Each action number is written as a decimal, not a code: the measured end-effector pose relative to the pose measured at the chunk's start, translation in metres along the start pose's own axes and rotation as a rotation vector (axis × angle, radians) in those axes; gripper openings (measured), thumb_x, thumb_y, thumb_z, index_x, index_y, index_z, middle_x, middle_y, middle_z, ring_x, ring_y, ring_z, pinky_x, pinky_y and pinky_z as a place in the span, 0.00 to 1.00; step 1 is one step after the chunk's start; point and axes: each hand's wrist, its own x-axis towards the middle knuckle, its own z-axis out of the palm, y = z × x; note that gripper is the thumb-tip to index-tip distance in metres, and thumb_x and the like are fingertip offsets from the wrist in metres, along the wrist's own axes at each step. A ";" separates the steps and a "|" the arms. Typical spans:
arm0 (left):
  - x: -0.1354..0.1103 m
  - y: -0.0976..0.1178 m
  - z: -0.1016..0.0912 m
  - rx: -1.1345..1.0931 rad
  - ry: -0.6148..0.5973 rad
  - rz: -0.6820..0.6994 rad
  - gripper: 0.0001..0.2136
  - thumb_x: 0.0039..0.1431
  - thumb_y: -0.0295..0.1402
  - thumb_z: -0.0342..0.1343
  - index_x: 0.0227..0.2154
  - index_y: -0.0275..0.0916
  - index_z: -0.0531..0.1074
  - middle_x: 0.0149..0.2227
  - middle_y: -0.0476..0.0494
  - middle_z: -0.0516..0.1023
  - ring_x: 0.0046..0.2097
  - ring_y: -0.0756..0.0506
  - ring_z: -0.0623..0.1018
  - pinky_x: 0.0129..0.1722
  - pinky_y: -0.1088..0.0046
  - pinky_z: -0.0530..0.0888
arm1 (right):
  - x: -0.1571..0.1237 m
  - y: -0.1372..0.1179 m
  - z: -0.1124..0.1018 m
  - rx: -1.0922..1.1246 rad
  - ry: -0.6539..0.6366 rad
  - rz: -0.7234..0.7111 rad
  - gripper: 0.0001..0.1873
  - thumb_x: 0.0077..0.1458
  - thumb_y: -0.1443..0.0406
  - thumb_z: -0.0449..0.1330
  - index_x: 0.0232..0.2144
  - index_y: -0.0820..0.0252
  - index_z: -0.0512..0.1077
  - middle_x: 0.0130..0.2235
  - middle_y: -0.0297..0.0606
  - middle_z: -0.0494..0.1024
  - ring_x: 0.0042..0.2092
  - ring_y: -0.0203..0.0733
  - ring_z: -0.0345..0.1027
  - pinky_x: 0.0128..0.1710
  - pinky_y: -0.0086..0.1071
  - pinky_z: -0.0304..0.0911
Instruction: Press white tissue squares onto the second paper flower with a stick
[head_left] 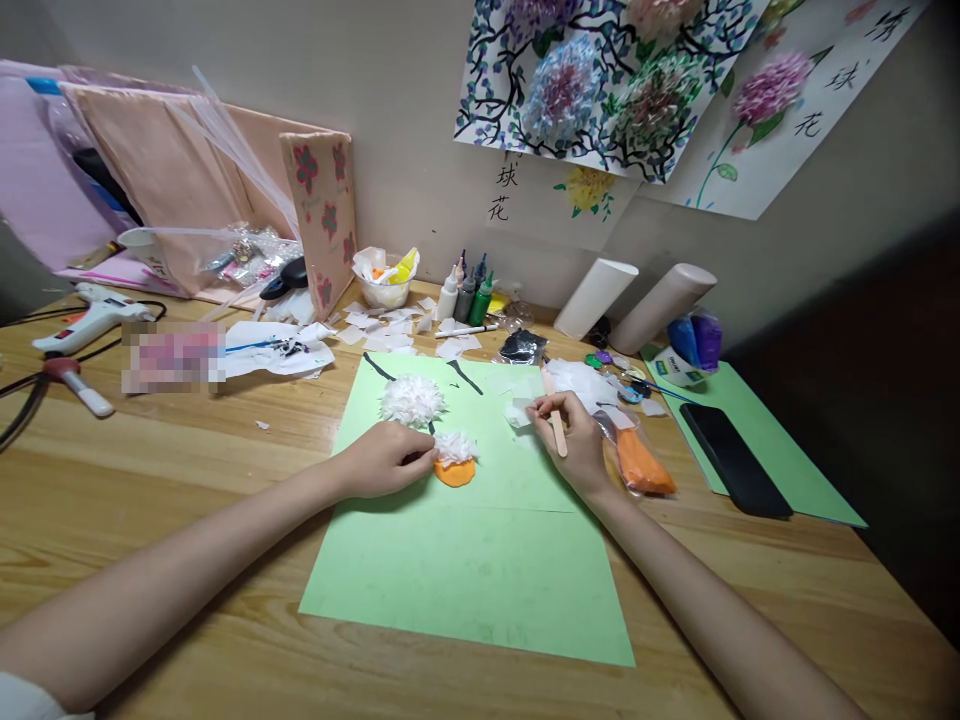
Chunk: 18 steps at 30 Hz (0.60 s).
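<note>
My left hand (386,460) rests on a green sheet (465,580), fingers curled into a pinch at the left edge of an orange clay disc (455,475). White crinkled paper petals (454,447) cover the upper part of that disc; whether the fingertips grip anything is hidden. Just above sits a fuller, round white paper flower (411,400). On the right, my right hand (574,445) is closed around a flat wooden craft stick (559,434), its fingertips at small white paper pieces (517,412). Dark painted strokes (466,378) mark the sheet's upper part.
Beside my right hand lies a bag of orange clay (643,462), with a black phone (735,460) further right. Paint bottles (465,298) and a plastic bowl (385,280) stand at the back. A glue gun (94,318) with a cable lies far left.
</note>
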 end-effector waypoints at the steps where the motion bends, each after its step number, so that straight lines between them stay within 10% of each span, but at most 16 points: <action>1: 0.000 0.000 0.000 -0.001 0.000 -0.001 0.14 0.61 0.32 0.42 0.20 0.37 0.58 0.19 0.53 0.60 0.22 0.53 0.59 0.25 0.76 0.54 | 0.000 0.001 0.000 0.021 0.021 -0.006 0.07 0.52 0.63 0.58 0.29 0.57 0.62 0.34 0.37 0.73 0.36 0.40 0.69 0.36 0.33 0.63; 12: -0.001 -0.001 0.000 0.004 0.013 0.011 0.13 0.60 0.31 0.42 0.20 0.37 0.60 0.19 0.52 0.62 0.22 0.53 0.59 0.25 0.75 0.54 | 0.002 -0.002 0.001 0.226 -0.069 0.113 0.09 0.52 0.61 0.58 0.29 0.56 0.60 0.35 0.38 0.70 0.37 0.41 0.68 0.37 0.34 0.64; 18: -0.003 -0.001 0.002 -0.041 0.070 0.001 0.14 0.60 0.31 0.42 0.18 0.37 0.56 0.17 0.54 0.58 0.21 0.53 0.56 0.24 0.76 0.54 | 0.002 0.001 -0.001 0.178 0.147 0.058 0.08 0.52 0.62 0.59 0.28 0.57 0.61 0.36 0.39 0.70 0.43 0.44 0.67 0.44 0.38 0.62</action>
